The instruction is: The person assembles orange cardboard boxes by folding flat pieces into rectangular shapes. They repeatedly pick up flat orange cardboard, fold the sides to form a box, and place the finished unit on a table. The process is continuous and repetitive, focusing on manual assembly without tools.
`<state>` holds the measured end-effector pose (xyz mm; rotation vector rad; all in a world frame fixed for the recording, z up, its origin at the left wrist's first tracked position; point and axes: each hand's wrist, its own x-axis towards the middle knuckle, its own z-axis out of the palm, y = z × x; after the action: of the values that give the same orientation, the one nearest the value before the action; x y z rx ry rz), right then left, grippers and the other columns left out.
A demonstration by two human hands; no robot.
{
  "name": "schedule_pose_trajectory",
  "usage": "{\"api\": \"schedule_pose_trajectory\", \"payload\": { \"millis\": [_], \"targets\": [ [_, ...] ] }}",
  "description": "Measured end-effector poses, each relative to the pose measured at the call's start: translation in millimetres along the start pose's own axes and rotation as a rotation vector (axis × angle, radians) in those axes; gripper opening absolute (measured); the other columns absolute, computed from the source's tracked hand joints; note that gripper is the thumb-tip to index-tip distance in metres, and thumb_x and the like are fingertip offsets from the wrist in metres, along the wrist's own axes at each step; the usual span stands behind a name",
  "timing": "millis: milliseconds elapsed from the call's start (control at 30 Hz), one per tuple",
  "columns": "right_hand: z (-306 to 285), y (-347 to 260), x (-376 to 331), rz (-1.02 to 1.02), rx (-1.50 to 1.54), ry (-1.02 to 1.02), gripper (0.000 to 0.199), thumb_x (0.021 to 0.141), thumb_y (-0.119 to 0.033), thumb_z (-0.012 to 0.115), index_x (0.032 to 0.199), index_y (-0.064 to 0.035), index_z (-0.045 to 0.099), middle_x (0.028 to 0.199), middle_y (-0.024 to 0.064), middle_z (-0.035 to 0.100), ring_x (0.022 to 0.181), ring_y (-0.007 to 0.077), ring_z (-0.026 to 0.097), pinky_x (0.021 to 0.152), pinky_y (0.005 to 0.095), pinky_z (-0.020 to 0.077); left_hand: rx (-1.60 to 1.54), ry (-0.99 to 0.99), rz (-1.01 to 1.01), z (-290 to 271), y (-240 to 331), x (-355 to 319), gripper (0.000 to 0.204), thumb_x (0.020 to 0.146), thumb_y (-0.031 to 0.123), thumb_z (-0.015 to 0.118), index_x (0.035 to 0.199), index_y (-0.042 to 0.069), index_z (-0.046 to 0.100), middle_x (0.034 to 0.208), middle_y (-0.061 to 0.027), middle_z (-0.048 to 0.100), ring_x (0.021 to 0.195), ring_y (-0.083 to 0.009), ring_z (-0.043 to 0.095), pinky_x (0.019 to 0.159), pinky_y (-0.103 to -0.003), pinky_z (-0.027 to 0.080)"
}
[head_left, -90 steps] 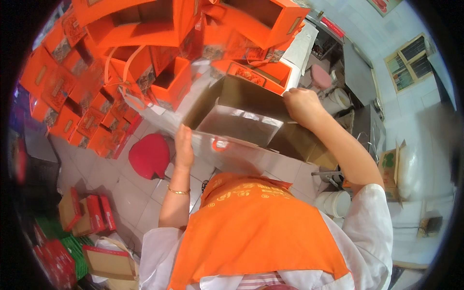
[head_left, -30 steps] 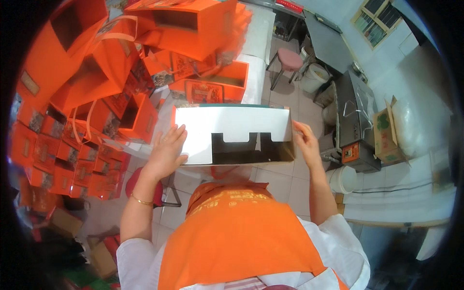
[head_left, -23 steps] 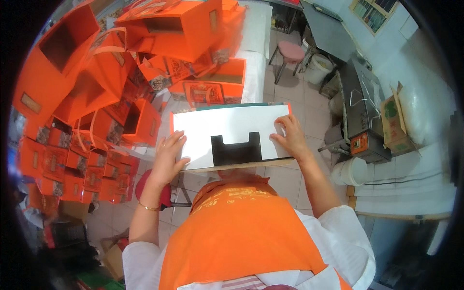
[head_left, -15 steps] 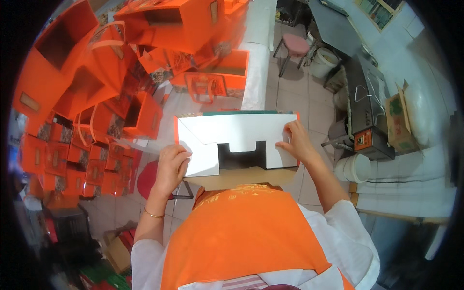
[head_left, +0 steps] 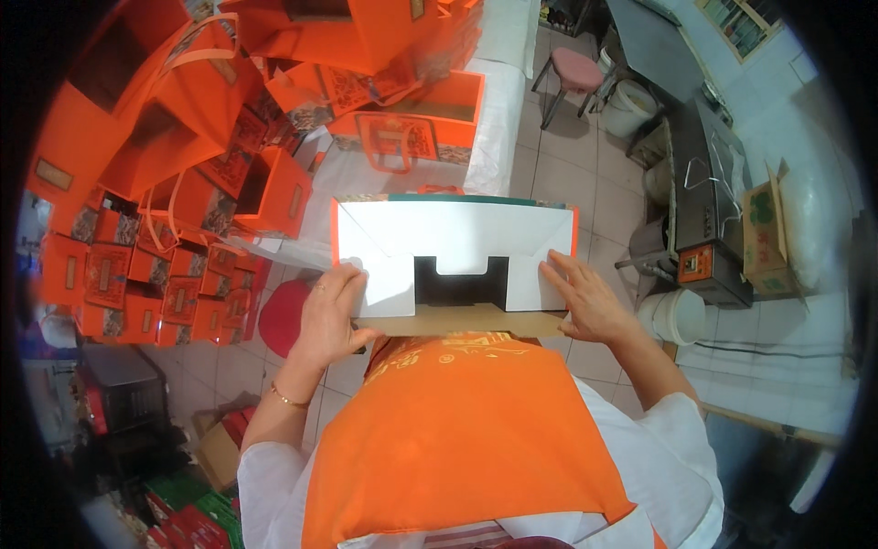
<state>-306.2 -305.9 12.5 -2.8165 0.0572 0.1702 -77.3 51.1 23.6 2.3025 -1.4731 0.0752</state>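
A cardboard box (head_left: 457,220) with white inner flaps, orange side edges and a dark green strip along its far edge is held in front of my orange apron. A gap between the flaps shows its dark inside. Along the near side runs a brown flap (head_left: 457,320). My left hand (head_left: 331,311) grips the box's left near corner, fingers on the white flap and thumb at the end of the brown one. At the opposite corner my right hand (head_left: 593,297) holds on the same way, fingers spread over the white flap, thumb by the brown flap.
Orange handled boxes (head_left: 421,101) are piled at the left and far left, some on a white-covered table (head_left: 498,101). A red stool (head_left: 285,318) stands beyond my left forearm. To the right are a pink stool (head_left: 578,69), white buckets (head_left: 672,316) and an open carton (head_left: 768,229).
Both white side flaps now lie folded inward evenly. My thumbs have shifted down to the brown near flap. The view has moved slightly.
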Motion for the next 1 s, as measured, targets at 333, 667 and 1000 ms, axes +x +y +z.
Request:
{"api": "schedule_pose_trajectory", "payload": {
  "millis": [333, 667, 1000],
  "targets": [
    [23, 0, 27, 0.176, 0.086, 0.275, 0.050, 0.073, -0.027, 0.077, 0.112, -0.0059, 0.053, 0.106, 0.0127, 0.054, 0.099, 0.0319, 0.054, 0.081, 0.0395, 0.0455, 0.034, 0.084, -0.277, 23, 10, 37, 0.045, 0.069, 0.029, 0.079, 0.100, 0.003, 0.061, 0.089, -0.0112, 0.058, 0.085, -0.0283, 0.055, 0.073, -0.039, 0.045],
    [65, -3, 36, -0.035, 0.114, 0.495, 0.043, 0.067, -0.004, 0.072, 0.108, -0.0134, 0.063, 0.084, 0.0089, 0.055, 0.076, 0.0285, 0.055, 0.065, 0.0391, 0.0449, -0.049, 0.271, 0.202, 72, 24, 42, 0.031, 0.069, 0.001, 0.067, 0.100, -0.001, 0.064, 0.099, -0.0108, 0.057, 0.085, -0.0276, 0.057, 0.075, -0.036, 0.045],
    [58, -15, 35, -0.193, 0.012, 0.371, 0.062, 0.069, -0.012, 0.070, 0.127, -0.0008, 0.051, 0.123, 0.0166, 0.049, 0.106, 0.0320, 0.051, 0.084, 0.0414, 0.0428, -0.008, 0.188, 0.135, 68, 20, 54, 0.024, 0.070, 0.000, 0.066, 0.094, 0.002, 0.065, 0.092, -0.0058, 0.060, 0.082, -0.0236, 0.059, 0.073, -0.034, 0.047]
  ]
}}
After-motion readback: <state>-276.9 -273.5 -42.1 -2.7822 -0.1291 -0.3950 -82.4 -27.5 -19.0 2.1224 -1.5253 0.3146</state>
